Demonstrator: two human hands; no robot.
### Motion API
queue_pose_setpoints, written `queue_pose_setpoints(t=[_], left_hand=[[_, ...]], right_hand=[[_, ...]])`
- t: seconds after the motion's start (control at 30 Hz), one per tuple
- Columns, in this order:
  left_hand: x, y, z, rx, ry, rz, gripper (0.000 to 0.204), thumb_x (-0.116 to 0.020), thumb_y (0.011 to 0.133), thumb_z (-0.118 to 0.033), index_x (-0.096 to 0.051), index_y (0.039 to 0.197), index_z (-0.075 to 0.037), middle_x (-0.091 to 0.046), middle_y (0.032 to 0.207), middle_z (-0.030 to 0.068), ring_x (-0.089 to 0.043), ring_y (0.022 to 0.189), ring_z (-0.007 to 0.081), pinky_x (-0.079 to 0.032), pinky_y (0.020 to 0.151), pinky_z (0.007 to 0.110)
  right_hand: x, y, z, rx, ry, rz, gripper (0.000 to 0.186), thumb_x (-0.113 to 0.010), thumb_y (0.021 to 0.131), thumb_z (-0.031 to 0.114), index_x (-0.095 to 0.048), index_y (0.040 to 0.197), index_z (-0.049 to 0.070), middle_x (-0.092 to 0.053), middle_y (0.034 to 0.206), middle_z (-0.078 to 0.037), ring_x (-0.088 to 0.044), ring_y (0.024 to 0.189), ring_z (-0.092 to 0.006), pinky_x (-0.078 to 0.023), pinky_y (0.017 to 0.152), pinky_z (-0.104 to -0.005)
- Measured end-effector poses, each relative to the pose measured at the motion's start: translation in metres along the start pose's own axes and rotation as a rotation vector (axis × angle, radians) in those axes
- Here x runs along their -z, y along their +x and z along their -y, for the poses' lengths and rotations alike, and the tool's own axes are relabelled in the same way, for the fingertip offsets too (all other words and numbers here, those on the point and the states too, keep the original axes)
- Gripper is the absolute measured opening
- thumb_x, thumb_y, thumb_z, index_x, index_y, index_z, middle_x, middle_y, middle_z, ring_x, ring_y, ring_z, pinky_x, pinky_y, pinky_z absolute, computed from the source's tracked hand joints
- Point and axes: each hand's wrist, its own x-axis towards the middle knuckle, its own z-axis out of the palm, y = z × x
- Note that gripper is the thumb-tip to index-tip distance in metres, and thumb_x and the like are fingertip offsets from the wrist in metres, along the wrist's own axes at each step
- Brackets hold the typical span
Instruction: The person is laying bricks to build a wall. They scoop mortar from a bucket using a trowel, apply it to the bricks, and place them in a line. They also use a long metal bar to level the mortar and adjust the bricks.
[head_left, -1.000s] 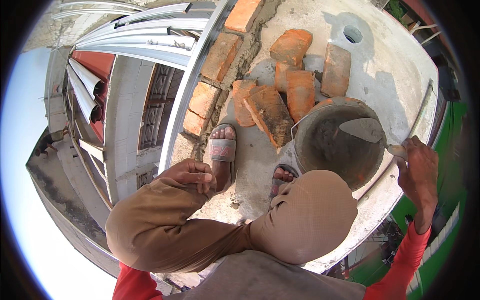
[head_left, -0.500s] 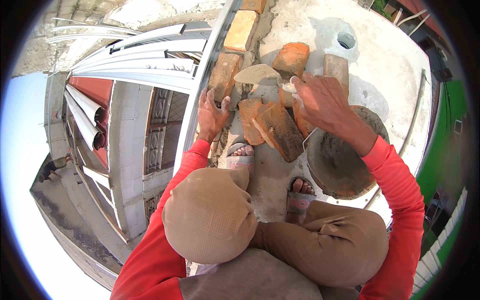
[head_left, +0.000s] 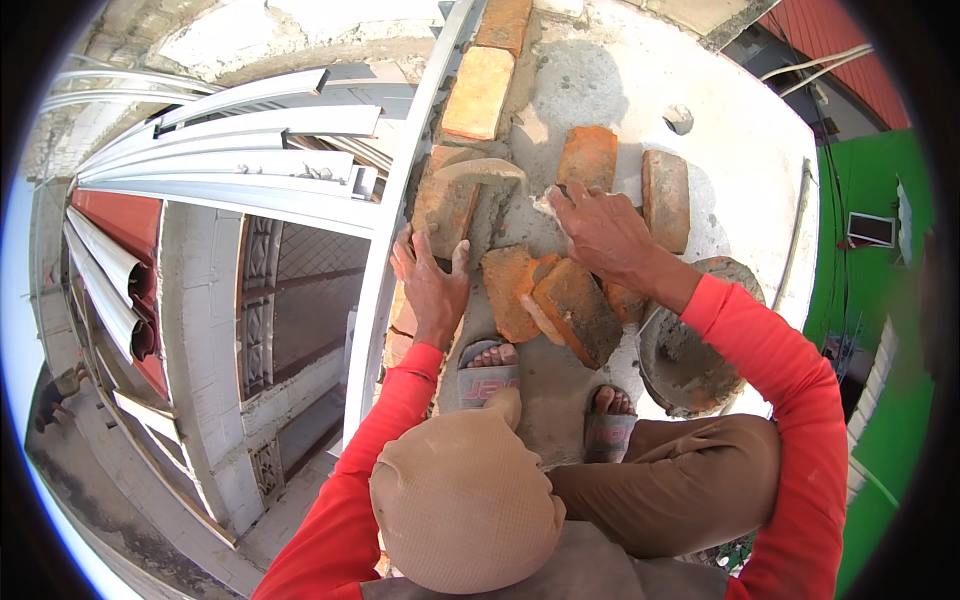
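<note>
Trowel with a leaf-shaped, mortar-grey metal blade [head_left: 485, 172] is held over the far half of a weathered orange-brown clay brick [head_left: 443, 215], one of a row along the left edge of a pale concrete slab [head_left: 750, 130]; whether blade and brick touch cannot be told. The person's right hand [head_left: 602, 228] has its fingers curled round the handle, mostly hiding it, with the blade pointing left across the row. The left hand [head_left: 437, 285] is at the brick's near end, thumb and fingers spread wide, probably to steady it. Rough grey mortar [head_left: 488, 215] lines the row's inner side. Farther along, a yellow-orange clay brick [head_left: 478, 93] continues the row. A long white metal rail [head_left: 392, 225] runs close outside it, leaving the left fingers little space there. Right of the row, loose rough orange-brown bricks [head_left: 578, 315] lie clustered, handy to reach but crowding the space below the right hand. A round, mortar-coated bucket [head_left: 735, 275] stands near the right forearm, toward the slab's right edge. Two feet in grey sandals [head_left: 488, 382] are planted nearer the body. The slab's widest stretch spreads beyond the bricks, toward a thin dark rod [head_left: 797, 232] along the right edge.
</note>
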Motion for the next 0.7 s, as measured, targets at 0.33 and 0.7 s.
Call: queue_pose_setpoints(t=[0.33,0.7], left_hand=[[0.018,0.003,-0.021,0.109,-0.077,0.069,0.057,-0.085,0.093,-0.025,-0.06,0.139,-0.005,-0.045,0.158,0.0276,-0.042,0.147,0.0481,-0.034,0.121,0.061],[0.003,0.032,-0.162,-0.409,-0.684,0.969,0.047,-0.07,0.107,-0.033,-0.066,0.131,0.007,-0.076,0.124,0.0201,-0.075,0.114,0.0276,-0.058,0.096,0.04]], right_hand=[[0.062,0.005,-0.009,-0.06,-0.008,-0.082,0.042,-0.072,0.088,0.019,-0.064,0.123,-0.003,-0.071,0.102,-0.02,-0.072,0.086,-0.0421,-0.057,0.078,-0.0524],[0.115,-0.305,-0.018,-1.441,0.377,-0.47,0.042,-0.077,0.096,0.031,-0.058,0.075,0.0,-0.048,0.062,-0.001,-0.042,0.059,-0.0118,-0.038,0.053,-0.0363]])
